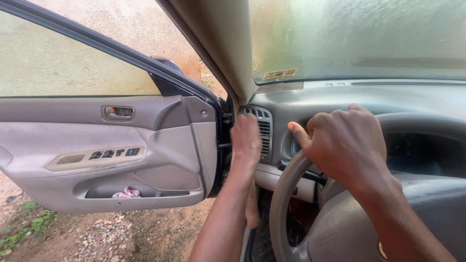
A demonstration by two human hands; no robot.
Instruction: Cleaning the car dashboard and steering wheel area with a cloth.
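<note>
Driver's seat, door swung open. The right hand is closed in a fist over the top-left rim of the wheel. The left hand lies flat, fingers together, at the dash end beside the vent, seemingly wiping or pressing there. The vent's long axis runs vertically, and it faces the cabin. Working further down the panel calls for a steady grip on the wheel.

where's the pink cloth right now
In the head view the pink cloth lies low on the left, in the storage pocket of the open car door, below the window switches.
</note>
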